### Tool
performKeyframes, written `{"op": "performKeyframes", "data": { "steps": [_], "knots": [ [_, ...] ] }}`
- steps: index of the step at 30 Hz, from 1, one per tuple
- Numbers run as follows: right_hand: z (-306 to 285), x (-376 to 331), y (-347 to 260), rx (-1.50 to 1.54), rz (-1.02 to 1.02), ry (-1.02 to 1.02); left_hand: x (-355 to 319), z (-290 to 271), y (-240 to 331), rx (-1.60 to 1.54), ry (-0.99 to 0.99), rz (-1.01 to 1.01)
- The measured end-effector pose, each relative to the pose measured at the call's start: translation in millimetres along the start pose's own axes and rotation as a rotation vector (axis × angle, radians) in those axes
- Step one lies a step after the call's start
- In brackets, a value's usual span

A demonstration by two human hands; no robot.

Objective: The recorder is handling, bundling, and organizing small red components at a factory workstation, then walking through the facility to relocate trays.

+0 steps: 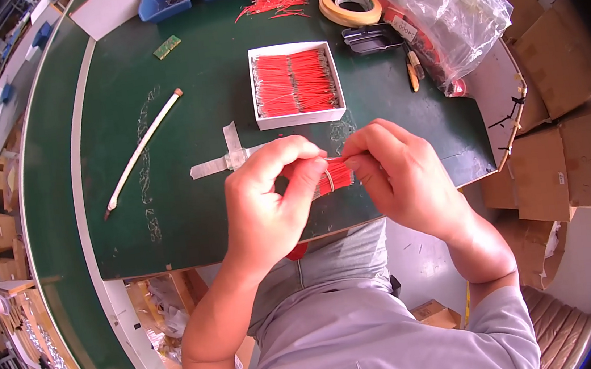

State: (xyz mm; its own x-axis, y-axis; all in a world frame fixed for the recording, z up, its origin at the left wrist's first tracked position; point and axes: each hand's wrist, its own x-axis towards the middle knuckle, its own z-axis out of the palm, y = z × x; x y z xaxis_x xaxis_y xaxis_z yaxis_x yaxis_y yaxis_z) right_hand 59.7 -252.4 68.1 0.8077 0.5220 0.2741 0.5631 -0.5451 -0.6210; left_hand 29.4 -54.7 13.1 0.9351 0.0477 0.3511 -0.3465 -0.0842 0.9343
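A small bundle of red wires lies at the table's near edge, with a thin pale band across it. Just above the bundle, my left hand and my right hand face each other, thumb and forefinger pinched together on both. A short pale strand seems to run between the two fingertips; its ends are hidden in the fingers. Beyond my hands, a white box holds rows of red wires. Beside my left hand, strips of whitish tape form a cross on the table.
On the green table lie a white rod and a small green board. Loose red wires, blue bins, a tape roll, a black tray and a plastic bag stand farther back. Cartons are stacked right.
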Motion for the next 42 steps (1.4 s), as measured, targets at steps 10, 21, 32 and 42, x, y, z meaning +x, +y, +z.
{"op": "performKeyframes", "data": {
  "steps": [10,21,32,42],
  "knots": [
    [-1.7,1.9,-6.9,0.383,0.167,-0.125,12.3,-19.5,27.6,0.194,-0.201,0.041],
    [19.8,2.5,-12.6,1.138,0.563,-0.085,-2.8,6.5,-1.7,0.315,-0.014,0.559],
    [30.9,-2.2,-15.6,1.243,0.548,-0.034,-5.1,-4.9,16.7,0.455,-0.109,0.435],
    [36.9,-4.6,-13.2,1.258,0.539,0.072,-2.5,0.4,12.3,0.382,-0.093,0.382]
  ]
}}
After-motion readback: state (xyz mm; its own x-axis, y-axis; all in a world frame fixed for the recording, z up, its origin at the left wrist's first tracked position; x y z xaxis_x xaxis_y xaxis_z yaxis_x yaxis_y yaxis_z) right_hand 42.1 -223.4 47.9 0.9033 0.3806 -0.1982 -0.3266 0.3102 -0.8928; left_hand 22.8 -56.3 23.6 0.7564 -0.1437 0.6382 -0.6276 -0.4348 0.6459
